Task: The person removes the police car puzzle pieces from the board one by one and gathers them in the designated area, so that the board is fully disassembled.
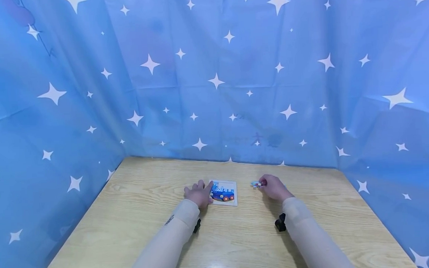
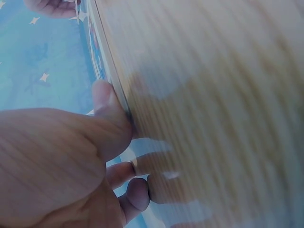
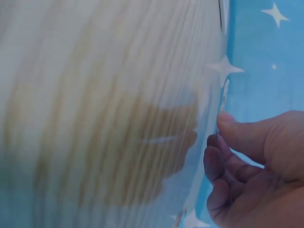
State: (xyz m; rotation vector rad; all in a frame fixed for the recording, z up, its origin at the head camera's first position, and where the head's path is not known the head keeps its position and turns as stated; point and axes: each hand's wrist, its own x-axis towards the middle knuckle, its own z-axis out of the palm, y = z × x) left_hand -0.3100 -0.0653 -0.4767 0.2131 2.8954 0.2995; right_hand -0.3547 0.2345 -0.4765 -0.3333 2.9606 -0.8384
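A small square picture puzzle (image 1: 223, 192) with a white border lies flat on the table, showing a blue cartoon train with red wheels. My left hand (image 1: 198, 194) is at its left side, thumb resting on the border and the other fingers spread on the tabletop. To the right of the puzzle, my right hand (image 1: 273, 187) pinches a small puzzle piece (image 1: 255, 184) between thumb and fingers. In the right wrist view this thin piece (image 3: 224, 95) appears edge-on, just above the table. The palm side of the right hand is hidden in the head view.
The wooden table (image 1: 233, 245) reflects a light near its front edge. A blue curtain (image 1: 217, 106) with white stars hangs behind it and at both sides. A small flat thing (image 3: 179, 218) lies near the right hand, its kind unclear. Black wrist devices (image 1: 280, 223) sit under the sleeves.
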